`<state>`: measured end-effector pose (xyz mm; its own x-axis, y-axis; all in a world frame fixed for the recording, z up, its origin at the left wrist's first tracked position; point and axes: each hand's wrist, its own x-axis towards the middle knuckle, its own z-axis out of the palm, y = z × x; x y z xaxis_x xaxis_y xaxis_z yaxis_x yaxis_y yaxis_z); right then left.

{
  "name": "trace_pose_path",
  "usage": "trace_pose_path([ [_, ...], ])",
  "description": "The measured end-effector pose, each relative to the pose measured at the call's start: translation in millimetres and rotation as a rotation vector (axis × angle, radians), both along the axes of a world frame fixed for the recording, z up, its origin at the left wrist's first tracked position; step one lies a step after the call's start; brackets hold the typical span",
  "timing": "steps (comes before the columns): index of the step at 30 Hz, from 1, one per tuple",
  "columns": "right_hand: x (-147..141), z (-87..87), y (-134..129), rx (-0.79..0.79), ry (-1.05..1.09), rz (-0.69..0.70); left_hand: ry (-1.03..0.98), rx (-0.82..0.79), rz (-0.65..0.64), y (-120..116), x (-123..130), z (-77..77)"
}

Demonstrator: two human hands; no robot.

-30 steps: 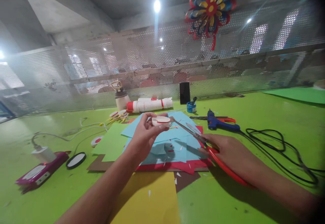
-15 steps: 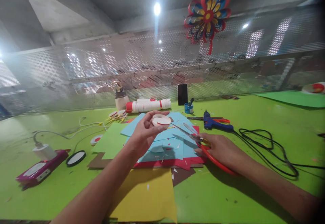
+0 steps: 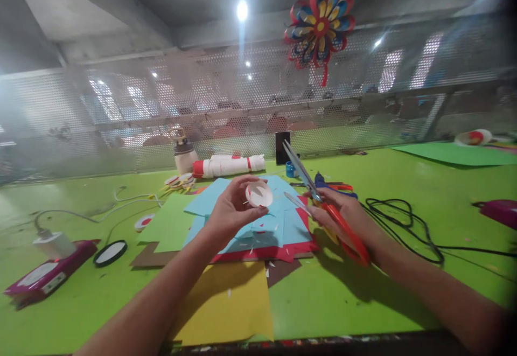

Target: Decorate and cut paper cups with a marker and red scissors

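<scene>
Between the fingers of my left hand (image 3: 236, 205) is a small round white paper cup-like piece (image 3: 259, 194) with a bit of red on its rim. It is held up over the light blue paper sheets (image 3: 218, 197), its hollow side turned toward me. My right hand (image 3: 343, 208) grips a pair of scissors (image 3: 315, 186) with red handles. The blades are spread wide, to the right of the paper piece and apart from it. Small paper scraps lie on the blue sheets.
A blue glue gun (image 3: 323, 181) with a black cord (image 3: 399, 210) lies behind my right hand. At the left are a purple power strip (image 3: 48, 275) and a black-rimmed disc (image 3: 110, 253). White paper rolls (image 3: 230, 166), a spray bottle (image 3: 184, 154) and a phone (image 3: 282, 148) stand at the back.
My right hand has raised the scissors and their blades have spread much wider. My left hand has tipped the paper piece so its inside faces me more. The view has shifted slightly right.
</scene>
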<state>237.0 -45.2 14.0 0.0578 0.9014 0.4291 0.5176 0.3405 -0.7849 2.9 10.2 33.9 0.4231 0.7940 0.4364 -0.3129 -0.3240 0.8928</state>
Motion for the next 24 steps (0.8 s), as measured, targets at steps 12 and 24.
trace_pose_path([
  [12,-44,42.3,-11,-0.139,0.429,0.303,-0.063,0.298,-0.062,-18,11,-1.4],
  [24,-46,28.7,-6,-0.006,0.507,0.343,-0.046,0.238,-0.133,-17,11,-5.1],
])
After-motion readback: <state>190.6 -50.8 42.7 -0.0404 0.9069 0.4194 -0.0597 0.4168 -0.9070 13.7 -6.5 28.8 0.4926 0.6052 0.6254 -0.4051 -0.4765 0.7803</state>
